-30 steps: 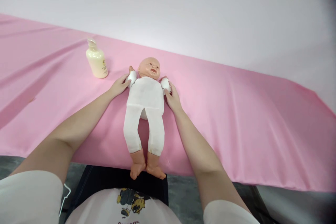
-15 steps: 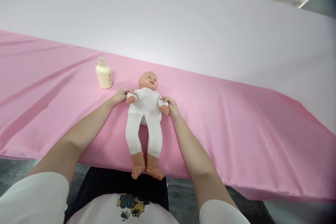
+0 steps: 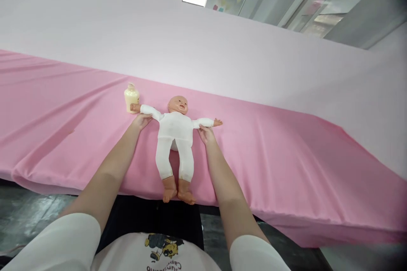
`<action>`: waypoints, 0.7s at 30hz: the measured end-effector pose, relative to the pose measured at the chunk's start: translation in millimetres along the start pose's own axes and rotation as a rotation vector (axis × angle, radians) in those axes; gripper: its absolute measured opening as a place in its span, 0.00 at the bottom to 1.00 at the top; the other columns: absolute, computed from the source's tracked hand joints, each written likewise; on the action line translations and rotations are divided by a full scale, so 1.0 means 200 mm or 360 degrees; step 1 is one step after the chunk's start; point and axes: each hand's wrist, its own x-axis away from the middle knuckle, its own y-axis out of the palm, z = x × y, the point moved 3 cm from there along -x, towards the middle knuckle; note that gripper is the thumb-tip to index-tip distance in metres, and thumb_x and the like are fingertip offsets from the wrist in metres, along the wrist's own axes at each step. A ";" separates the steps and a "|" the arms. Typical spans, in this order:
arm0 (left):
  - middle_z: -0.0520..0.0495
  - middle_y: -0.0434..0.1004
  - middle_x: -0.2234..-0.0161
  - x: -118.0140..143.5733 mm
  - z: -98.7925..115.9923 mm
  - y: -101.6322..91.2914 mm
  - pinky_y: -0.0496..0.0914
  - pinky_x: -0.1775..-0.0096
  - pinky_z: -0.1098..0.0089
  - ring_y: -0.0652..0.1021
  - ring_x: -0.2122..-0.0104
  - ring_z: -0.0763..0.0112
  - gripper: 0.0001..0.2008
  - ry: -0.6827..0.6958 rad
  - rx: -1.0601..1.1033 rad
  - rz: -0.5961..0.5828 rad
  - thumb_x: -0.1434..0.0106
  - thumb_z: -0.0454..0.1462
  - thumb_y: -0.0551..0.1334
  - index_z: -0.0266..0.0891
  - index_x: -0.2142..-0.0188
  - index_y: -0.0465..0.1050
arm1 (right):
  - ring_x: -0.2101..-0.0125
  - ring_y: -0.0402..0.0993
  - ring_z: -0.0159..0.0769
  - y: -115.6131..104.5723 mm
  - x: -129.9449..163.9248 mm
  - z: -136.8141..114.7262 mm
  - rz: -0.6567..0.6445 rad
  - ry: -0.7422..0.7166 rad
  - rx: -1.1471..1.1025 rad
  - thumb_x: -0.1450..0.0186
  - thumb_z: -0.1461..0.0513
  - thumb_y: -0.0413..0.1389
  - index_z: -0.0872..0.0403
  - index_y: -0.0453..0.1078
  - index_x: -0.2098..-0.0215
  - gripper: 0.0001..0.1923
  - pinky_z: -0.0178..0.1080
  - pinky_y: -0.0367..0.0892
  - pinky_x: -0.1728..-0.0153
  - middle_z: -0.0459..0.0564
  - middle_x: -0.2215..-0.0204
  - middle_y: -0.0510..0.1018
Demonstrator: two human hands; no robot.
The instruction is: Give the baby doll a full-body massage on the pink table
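The doll (image 3: 175, 128) lies face up on the pink tabletop (image 3: 280, 169), both arms (image 3: 202, 122) stretched sideways. My left hand (image 3: 141, 122) touches the arm nearer the bottle (image 3: 128, 98), which stands beside the doll; my right hand (image 3: 206, 134) touches the opposite arm. From here I cannot tell whether either grip pinches or merely rests there. I judge the step as holding the arms wide; the next move calls for even, gentle support at both sides.
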 end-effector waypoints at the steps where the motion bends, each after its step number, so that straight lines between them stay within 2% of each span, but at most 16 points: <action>1: 0.48 0.84 0.63 0.01 0.01 -0.01 0.75 0.48 0.65 0.83 0.59 0.67 0.14 0.0000 0.0054 0.0044 0.48 0.25 0.66 0.36 0.61 0.78 | 0.57 0.82 0.33 -0.01 0.00 0.00 0.0029 0.0020 -0.0013 0.45 0.71 0.62 0.49 0.71 0.54 0.22 0.42 0.77 0.46 0.43 0.59 0.83; 7: 0.49 0.82 0.64 0.06 0.05 -0.10 0.78 0.52 0.68 0.82 0.61 0.69 0.03 0.0170 0.0468 0.0469 0.37 0.34 0.63 0.42 0.63 0.75 | 0.59 0.82 0.30 -0.11 0.04 -0.05 0.0355 -0.0033 -0.0154 0.34 0.67 0.54 0.48 0.69 0.59 0.08 0.45 0.76 0.43 0.43 0.62 0.82; 11: 0.49 0.81 0.65 0.05 0.08 -0.12 0.77 0.57 0.70 0.82 0.63 0.70 0.09 0.0165 0.0538 0.0680 0.29 0.36 0.55 0.43 0.63 0.73 | 0.59 0.82 0.28 -0.20 0.14 -0.13 0.0440 -0.0101 -0.0155 0.33 0.66 0.53 0.49 0.69 0.61 0.06 0.43 0.73 0.41 0.44 0.61 0.82; 15: 0.51 0.79 0.67 0.01 0.07 -0.13 0.76 0.56 0.70 0.81 0.62 0.73 0.12 0.0213 0.0520 0.0720 0.24 0.41 0.51 0.43 0.61 0.70 | 0.58 0.81 0.28 -0.28 0.29 -0.19 0.0527 -0.0123 -0.0082 0.36 0.68 0.54 0.50 0.70 0.64 0.07 0.41 0.71 0.39 0.46 0.58 0.82; 19: 0.54 0.75 0.69 -0.05 0.05 -0.16 0.73 0.55 0.73 0.79 0.64 0.78 0.16 0.0303 0.0495 0.0664 0.22 0.43 0.47 0.42 0.62 0.67 | 0.64 0.80 0.28 -0.34 0.48 -0.23 0.0647 -0.0139 -0.0001 0.38 0.68 0.56 0.49 0.66 0.72 0.07 0.42 0.67 0.35 0.45 0.66 0.80; 21: 0.54 0.73 0.70 -0.07 0.03 -0.18 0.74 0.58 0.74 0.79 0.67 0.77 0.14 0.0311 0.0619 0.0654 0.23 0.42 0.48 0.42 0.61 0.67 | 0.63 0.80 0.29 -0.33 0.61 -0.23 0.0638 -0.0152 0.0043 0.40 0.67 0.60 0.49 0.67 0.71 0.07 0.44 0.66 0.33 0.44 0.66 0.80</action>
